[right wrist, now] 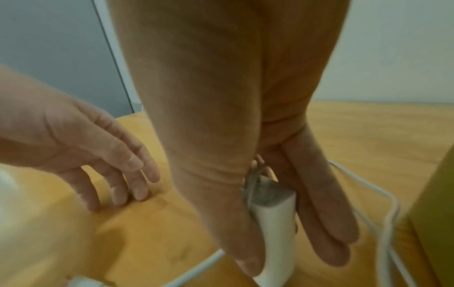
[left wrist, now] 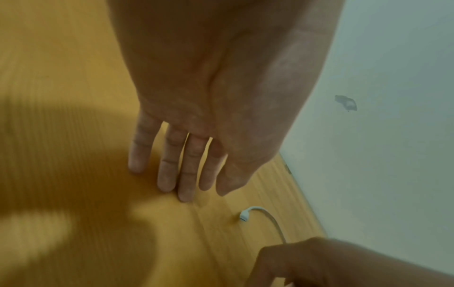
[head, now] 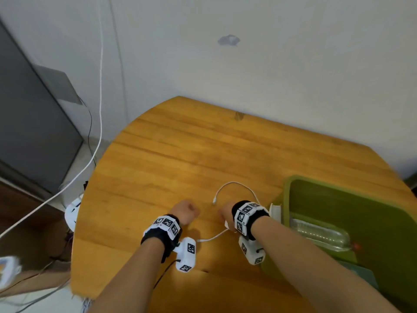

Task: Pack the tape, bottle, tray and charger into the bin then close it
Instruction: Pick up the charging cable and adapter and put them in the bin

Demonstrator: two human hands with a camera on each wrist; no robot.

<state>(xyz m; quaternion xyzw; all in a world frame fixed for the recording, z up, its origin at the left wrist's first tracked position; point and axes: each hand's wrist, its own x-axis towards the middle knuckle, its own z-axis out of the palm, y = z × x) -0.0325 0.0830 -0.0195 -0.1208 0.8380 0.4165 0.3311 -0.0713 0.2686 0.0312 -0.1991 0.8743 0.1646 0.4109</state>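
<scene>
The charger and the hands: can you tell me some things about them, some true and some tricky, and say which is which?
1. The right hand grips the white charger. True.
2. The left hand holds the tape. False: it holds nothing; its fingers are straight and touch the table.
3. A clear bottle lies inside the green bin. True.
4. The charger's cable is already in the bin. False: it lies looped on the table beside the bin.
5. The charger is black. False: it is white.
</scene>
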